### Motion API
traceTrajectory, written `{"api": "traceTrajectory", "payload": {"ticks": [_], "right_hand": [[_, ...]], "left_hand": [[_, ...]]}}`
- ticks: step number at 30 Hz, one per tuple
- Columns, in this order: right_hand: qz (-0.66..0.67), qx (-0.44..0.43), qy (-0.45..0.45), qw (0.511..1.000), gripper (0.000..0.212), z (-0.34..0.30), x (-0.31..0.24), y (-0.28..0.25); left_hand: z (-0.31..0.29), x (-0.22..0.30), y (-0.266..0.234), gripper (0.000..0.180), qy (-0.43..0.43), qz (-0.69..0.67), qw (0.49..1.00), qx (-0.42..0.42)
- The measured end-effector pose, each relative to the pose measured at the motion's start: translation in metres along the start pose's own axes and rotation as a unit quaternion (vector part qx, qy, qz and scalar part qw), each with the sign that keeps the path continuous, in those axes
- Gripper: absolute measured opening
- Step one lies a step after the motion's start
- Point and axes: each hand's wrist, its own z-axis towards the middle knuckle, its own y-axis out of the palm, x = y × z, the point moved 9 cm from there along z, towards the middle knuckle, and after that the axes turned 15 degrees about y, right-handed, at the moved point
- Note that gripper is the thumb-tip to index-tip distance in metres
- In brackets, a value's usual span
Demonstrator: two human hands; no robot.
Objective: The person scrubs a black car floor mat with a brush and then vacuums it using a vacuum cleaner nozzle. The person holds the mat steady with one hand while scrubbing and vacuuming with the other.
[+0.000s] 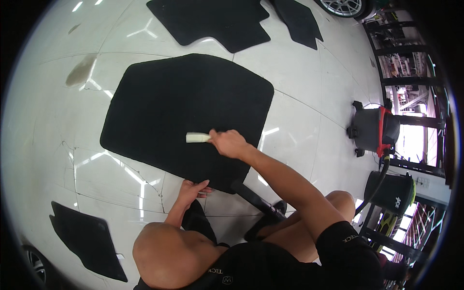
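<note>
A large black car floor mat [169, 106] lies flat on the glossy pale floor in front of me. My right hand [229, 143] is closed around a small cream-coloured brush [197, 137] held over the near right part of the mat; its end points left. At the mat's near edge, my left hand [190, 192] has its thumb on the rim and its fingers stretched out apart from the thumb. A black vacuum nozzle tube [253, 199] rests with its tip at the mat's near right corner, beside my right leg.
More black mats [217, 21] lie beyond, with another mat [89, 241] at lower left. A grey and red vacuum cleaner [372, 129] stands at right, its hose [379, 186] running toward me. Car wheels [343, 6] show at the far right and lower left.
</note>
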Motion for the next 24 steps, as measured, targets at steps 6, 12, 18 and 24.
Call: {"api": "traceTrajectory", "payload": {"ticks": [6, 12, 18, 24], "right_hand": [[0.108, 0.183, 0.335, 0.918, 0.039, 0.023, 0.144, -0.072], [-0.023, -0.025, -0.035, 0.999, 0.030, 0.008, -0.007, -0.012], [0.104, 0.183, 0.163, 0.964, 0.030, 0.055, 0.044, -0.070], [-0.045, -0.001, 0.026, 0.999, 0.033, 0.032, -0.037, -0.015]], "left_hand": [[0.007, -0.015, 0.000, 0.036, 0.004, 0.020, 1.000, -0.001], [0.006, 0.068, -0.131, 0.027, 0.210, -0.002, 0.940, 0.267], [0.006, 0.068, -0.117, 0.025, 0.161, 0.038, 0.960, 0.228], [0.009, 0.074, -0.110, 0.024, 0.164, 0.030, 0.965, 0.203]]}}
